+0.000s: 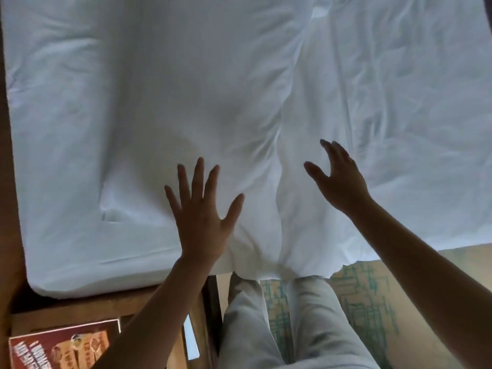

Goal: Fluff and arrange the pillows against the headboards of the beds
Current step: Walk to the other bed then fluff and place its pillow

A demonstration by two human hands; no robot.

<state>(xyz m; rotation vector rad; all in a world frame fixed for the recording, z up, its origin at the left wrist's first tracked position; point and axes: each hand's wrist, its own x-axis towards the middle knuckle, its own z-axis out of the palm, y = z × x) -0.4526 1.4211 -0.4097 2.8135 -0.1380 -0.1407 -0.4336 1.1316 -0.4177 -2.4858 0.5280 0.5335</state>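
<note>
- The pillow (165, 102) lies flat on the left part of the bed, white on the white sheet (412, 115); its near edge ends just beyond your left fingertips, and its outline blurs into the sheet on the far side.
- Your left hand (202, 217) is spread wide, palm down, fingers fanned over the near edge of the bed, holding nothing; whether it presses the cloth you cannot tell.
- Your right hand (340, 179) hangs over the wrinkled sheet, fingers loosely curved and apart, thumb out, empty.
- Both bare forearms reach in from the bottom of the view.
- The sheet's hem hangs over the bed's edge in front of your light trousers (266, 328).
- At lower left a wooden nightstand (111, 304) carries a red printed card (61, 347).
- Patterned floor (367, 294) shows at right.
</note>
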